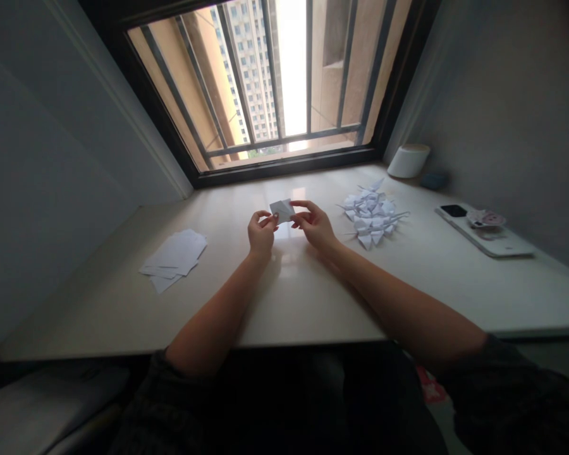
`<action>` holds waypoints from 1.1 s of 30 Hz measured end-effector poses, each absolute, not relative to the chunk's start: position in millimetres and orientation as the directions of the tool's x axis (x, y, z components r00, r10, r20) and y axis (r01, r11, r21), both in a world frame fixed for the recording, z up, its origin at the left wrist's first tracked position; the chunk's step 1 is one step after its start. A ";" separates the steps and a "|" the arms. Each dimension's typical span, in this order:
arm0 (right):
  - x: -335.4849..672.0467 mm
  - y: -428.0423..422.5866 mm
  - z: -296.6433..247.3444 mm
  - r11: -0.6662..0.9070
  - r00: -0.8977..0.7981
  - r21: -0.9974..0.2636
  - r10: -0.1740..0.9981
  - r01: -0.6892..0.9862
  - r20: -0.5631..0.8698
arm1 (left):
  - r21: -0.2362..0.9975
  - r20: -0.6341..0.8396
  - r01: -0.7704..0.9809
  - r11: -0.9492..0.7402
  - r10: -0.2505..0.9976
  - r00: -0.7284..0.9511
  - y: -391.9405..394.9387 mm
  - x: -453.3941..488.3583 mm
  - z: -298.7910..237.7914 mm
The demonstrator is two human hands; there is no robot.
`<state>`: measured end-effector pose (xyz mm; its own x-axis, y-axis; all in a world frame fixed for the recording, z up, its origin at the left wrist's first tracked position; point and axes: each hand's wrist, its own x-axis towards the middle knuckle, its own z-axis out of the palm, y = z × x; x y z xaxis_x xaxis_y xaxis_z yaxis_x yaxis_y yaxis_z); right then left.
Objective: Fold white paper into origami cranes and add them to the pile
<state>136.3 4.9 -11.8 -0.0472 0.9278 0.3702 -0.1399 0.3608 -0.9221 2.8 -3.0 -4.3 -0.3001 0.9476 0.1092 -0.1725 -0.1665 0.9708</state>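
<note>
You hold a folded paper (282, 209) between both hands, raised a little above the middle of the bench (313, 297), on its far half toward the barred window (284, 82). Your left hand (262, 232) pinches the paper's near left edge, thumb and fingers closed on it. Your right hand (315, 224) grips the right edge the same way, fingers clenched on the sheet, so the piece touches nothing but your hands. The paper is small and white and shows a slanted crease across its face, so I judge the work to be in the middle of a fold, with the shape not yet finished. Because the piece has no surface under it, any further crease calls for both pinches to stay firm and the edges to be lined up by eye before pressing. Setting it down on the bare bench just below would give a harder backing. A loose stack of flat white sheets (174, 258) lies well to the left. A heap of folded paper figures (372, 218) sits just right of your right hand. Farther right lie a phone (483, 234) and, near the far corner, a white cylinder (408, 160).
</note>
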 end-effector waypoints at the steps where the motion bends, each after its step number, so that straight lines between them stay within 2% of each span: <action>1: 136.5 4.9 -11.5 0.367 -0.044 -0.921 0.926 -0.129 0.375 | 0.971 0.111 -0.172 -0.167 0.949 -0.295 -3.1 3.0 -4.2; 7: 138.6 6.9 -10.2 0.295 -0.003 -0.945 0.954 -0.139 0.299 | 0.953 0.256 -0.100 -0.286 0.937 -0.240 -4.7 2.3 -0.9; 12: 139.7 6.5 -8.3 0.191 -0.072 -0.967 0.976 -0.171 0.205 | 0.938 0.312 -0.082 -0.338 0.922 -0.231 -3.0 0.0 -0.4; 20: 140.5 3.6 -5.2 0.312 0.104 -0.934 0.949 -0.174 0.298 | 0.949 0.286 -0.070 -0.308 0.933 -0.219 0.0 -0.8 -5.9; 24: 141.1 3.8 -8.1 0.341 0.102 -0.930 0.939 -0.139 0.329 | 0.955 0.271 -0.082 -0.285 0.950 -0.154 -7.3 1.7 -0.4; 28: 141.9 5.2 -10.8 0.364 0.114 -0.926 0.929 -0.101 0.353 | 0.930 0.355 -0.061 -0.362 0.929 -0.100 -9.2 4.1 2.5; 33: 142.0 4.4 -9.1 0.368 0.095 -0.923 0.929 -0.111 0.359 | 0.927 0.372 -0.013 -0.376 0.921 -0.112 -5.4 2.9 1.0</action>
<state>142.0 4.4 -9.1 0.0954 0.9285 0.3588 -0.1105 0.3681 -0.9232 2.9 -5.4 1.0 -0.1123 0.9214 0.3720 -0.0127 -0.3757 0.9267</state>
